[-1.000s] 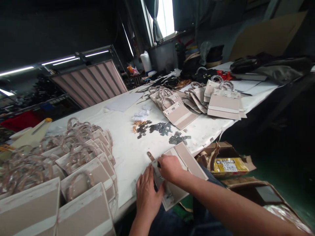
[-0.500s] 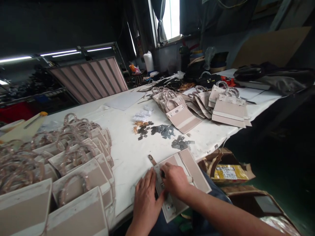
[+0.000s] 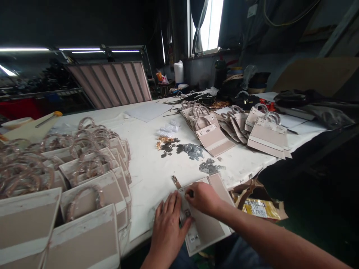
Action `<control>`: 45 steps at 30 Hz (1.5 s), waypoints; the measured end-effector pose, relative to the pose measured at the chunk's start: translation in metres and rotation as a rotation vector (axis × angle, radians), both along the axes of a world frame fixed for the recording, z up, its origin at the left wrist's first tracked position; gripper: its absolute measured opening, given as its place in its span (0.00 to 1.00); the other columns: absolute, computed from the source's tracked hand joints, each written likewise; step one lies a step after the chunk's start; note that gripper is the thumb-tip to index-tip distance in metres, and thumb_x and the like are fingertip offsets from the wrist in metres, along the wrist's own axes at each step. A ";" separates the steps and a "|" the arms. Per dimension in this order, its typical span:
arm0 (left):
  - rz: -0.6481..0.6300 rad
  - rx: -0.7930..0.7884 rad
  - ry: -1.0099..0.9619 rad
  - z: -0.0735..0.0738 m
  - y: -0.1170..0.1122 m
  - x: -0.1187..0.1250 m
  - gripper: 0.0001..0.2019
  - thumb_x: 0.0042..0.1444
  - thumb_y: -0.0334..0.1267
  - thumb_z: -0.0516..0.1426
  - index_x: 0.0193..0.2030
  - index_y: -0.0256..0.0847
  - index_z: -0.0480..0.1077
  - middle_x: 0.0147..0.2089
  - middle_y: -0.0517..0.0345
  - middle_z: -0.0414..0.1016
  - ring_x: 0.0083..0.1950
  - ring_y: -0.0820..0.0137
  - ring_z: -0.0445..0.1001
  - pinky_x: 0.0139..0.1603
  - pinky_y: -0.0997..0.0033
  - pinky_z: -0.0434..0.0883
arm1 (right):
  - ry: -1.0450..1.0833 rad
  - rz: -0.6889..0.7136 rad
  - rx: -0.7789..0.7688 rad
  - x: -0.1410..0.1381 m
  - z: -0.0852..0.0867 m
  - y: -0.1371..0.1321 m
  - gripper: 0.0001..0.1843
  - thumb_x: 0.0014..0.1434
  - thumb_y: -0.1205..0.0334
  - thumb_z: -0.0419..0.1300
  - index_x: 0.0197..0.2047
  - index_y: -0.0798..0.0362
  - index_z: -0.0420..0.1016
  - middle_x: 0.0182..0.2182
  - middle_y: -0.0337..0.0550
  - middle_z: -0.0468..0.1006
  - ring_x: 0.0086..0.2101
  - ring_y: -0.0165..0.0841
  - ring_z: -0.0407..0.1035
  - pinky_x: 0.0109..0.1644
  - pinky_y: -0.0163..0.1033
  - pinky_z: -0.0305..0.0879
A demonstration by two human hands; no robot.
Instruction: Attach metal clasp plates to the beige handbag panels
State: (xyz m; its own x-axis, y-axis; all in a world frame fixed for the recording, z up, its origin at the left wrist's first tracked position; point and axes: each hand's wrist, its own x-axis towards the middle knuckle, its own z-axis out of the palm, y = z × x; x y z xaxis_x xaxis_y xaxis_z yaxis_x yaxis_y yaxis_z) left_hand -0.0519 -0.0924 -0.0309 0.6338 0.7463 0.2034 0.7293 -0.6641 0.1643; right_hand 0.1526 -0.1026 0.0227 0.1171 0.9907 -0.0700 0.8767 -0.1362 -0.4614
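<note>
A flat beige bag panel [image 3: 206, 228] lies at the near edge of the white table [image 3: 146, 175], partly overhanging it. My left hand [image 3: 167, 227] rests flat beside the panel's left edge, fingers stretched out, thumb touching a small metal fitting [image 3: 187, 213] on the panel. My right hand [image 3: 204, 198] lies on the panel's upper part, its fingers curled and pinched round a small dark piece [image 3: 191, 193] that I cannot make out. A short brown strap piece [image 3: 176, 182] lies just beyond the panel.
Stacked beige bags with clear ring handles [image 3: 84, 175] fill the left side. Heaps of small dark metal plates [image 3: 192, 150] and gold fittings [image 3: 162, 141] lie mid-table. More beige bags [image 3: 241, 127] fan out at the far right. An open cardboard box [image 3: 260, 207] sits below the table edge.
The view has swung up and right. The panel has slid nearer to me, and my left thumb has come onto its metal fitting. My right hand stays pinched at the panel's top.
</note>
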 end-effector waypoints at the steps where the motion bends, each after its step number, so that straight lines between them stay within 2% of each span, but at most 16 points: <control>1: 0.002 -0.009 -0.016 -0.001 0.000 0.000 0.35 0.66 0.48 0.60 0.77 0.43 0.62 0.78 0.45 0.63 0.75 0.48 0.67 0.74 0.42 0.63 | 0.001 -0.020 0.001 0.010 0.004 0.008 0.12 0.66 0.55 0.62 0.42 0.47 0.87 0.40 0.45 0.88 0.40 0.39 0.80 0.42 0.37 0.65; 5: 0.012 -0.053 -0.065 -0.009 -0.002 -0.002 0.37 0.65 0.48 0.60 0.79 0.43 0.59 0.79 0.47 0.61 0.76 0.49 0.65 0.76 0.42 0.61 | -0.114 -0.167 0.006 0.054 0.014 0.062 0.15 0.65 0.48 0.63 0.48 0.42 0.87 0.45 0.43 0.88 0.43 0.40 0.80 0.43 0.38 0.66; 9: 0.047 -0.069 -0.105 -0.016 -0.003 -0.003 0.38 0.61 0.47 0.62 0.78 0.44 0.61 0.81 0.48 0.57 0.77 0.50 0.64 0.77 0.44 0.60 | -0.196 -0.238 -0.050 0.078 0.006 0.118 0.14 0.64 0.53 0.64 0.46 0.47 0.88 0.45 0.50 0.87 0.45 0.43 0.79 0.44 0.39 0.67; 12: 0.070 -0.087 -0.128 -0.017 -0.004 -0.003 0.40 0.59 0.48 0.64 0.77 0.44 0.62 0.82 0.45 0.55 0.77 0.47 0.63 0.76 0.44 0.61 | -0.227 -0.270 -0.070 0.081 -0.006 0.139 0.13 0.64 0.56 0.63 0.46 0.49 0.88 0.46 0.53 0.87 0.47 0.45 0.79 0.46 0.40 0.68; 15: 0.080 -0.117 -0.146 -0.014 -0.005 -0.001 0.41 0.58 0.49 0.65 0.77 0.44 0.62 0.81 0.43 0.57 0.77 0.45 0.63 0.77 0.41 0.60 | -0.246 -0.275 -0.079 0.081 -0.015 0.145 0.14 0.64 0.57 0.62 0.47 0.49 0.88 0.49 0.53 0.86 0.49 0.46 0.79 0.47 0.40 0.69; 19: 0.077 -0.187 -0.151 -0.004 -0.005 0.002 0.40 0.58 0.50 0.65 0.76 0.41 0.64 0.78 0.41 0.63 0.77 0.45 0.62 0.78 0.40 0.57 | -0.251 -0.273 -0.107 0.082 -0.018 0.149 0.15 0.64 0.58 0.61 0.47 0.50 0.88 0.50 0.55 0.86 0.48 0.47 0.79 0.47 0.42 0.69; 23: 0.070 -0.253 -0.159 0.006 -0.006 0.003 0.40 0.59 0.49 0.65 0.76 0.38 0.63 0.77 0.39 0.64 0.78 0.46 0.60 0.79 0.40 0.54 | -0.230 -0.272 -0.115 0.085 -0.016 0.152 0.15 0.62 0.61 0.61 0.46 0.51 0.88 0.49 0.55 0.86 0.47 0.47 0.79 0.45 0.41 0.69; 31: 0.105 -0.334 -0.235 0.014 -0.012 0.005 0.40 0.56 0.47 0.67 0.74 0.40 0.66 0.77 0.40 0.65 0.79 0.46 0.59 0.80 0.42 0.52 | -0.254 -0.180 -0.057 0.083 -0.018 0.147 0.13 0.58 0.62 0.63 0.43 0.54 0.88 0.44 0.56 0.86 0.45 0.46 0.78 0.44 0.41 0.67; 34: 0.105 -0.351 -0.240 0.017 -0.013 0.004 0.40 0.56 0.49 0.67 0.74 0.40 0.67 0.77 0.40 0.65 0.79 0.46 0.59 0.80 0.42 0.53 | -0.261 -0.129 -0.019 0.080 -0.012 0.141 0.13 0.59 0.63 0.62 0.43 0.55 0.87 0.43 0.57 0.86 0.45 0.46 0.78 0.44 0.41 0.67; 37: 0.100 -0.326 -0.248 0.018 -0.014 0.003 0.38 0.58 0.50 0.66 0.74 0.40 0.66 0.76 0.41 0.66 0.78 0.47 0.60 0.79 0.42 0.56 | -0.200 -0.046 0.030 0.073 0.003 0.126 0.15 0.62 0.61 0.62 0.48 0.53 0.86 0.43 0.50 0.87 0.41 0.40 0.78 0.43 0.37 0.68; 39: 0.093 -0.295 -0.252 0.015 -0.014 0.002 0.37 0.60 0.50 0.65 0.74 0.39 0.66 0.75 0.41 0.67 0.78 0.48 0.60 0.79 0.43 0.57 | -0.053 0.088 -0.002 0.063 0.017 0.108 0.14 0.62 0.58 0.62 0.47 0.51 0.86 0.39 0.45 0.87 0.34 0.35 0.77 0.39 0.36 0.68; 42: 0.090 -0.255 -0.251 0.011 -0.013 0.003 0.34 0.63 0.50 0.64 0.73 0.38 0.67 0.74 0.42 0.69 0.78 0.49 0.61 0.79 0.45 0.57 | 0.195 0.322 -0.184 0.040 0.031 0.077 0.12 0.60 0.56 0.64 0.42 0.51 0.86 0.31 0.40 0.85 0.26 0.31 0.72 0.32 0.35 0.66; 45: 0.101 -0.228 -0.266 0.008 -0.011 0.004 0.31 0.64 0.48 0.63 0.71 0.39 0.68 0.72 0.43 0.72 0.76 0.50 0.64 0.77 0.45 0.60 | 0.301 0.376 -0.328 0.019 0.030 0.056 0.10 0.57 0.61 0.64 0.40 0.52 0.86 0.28 0.39 0.83 0.23 0.30 0.69 0.28 0.34 0.65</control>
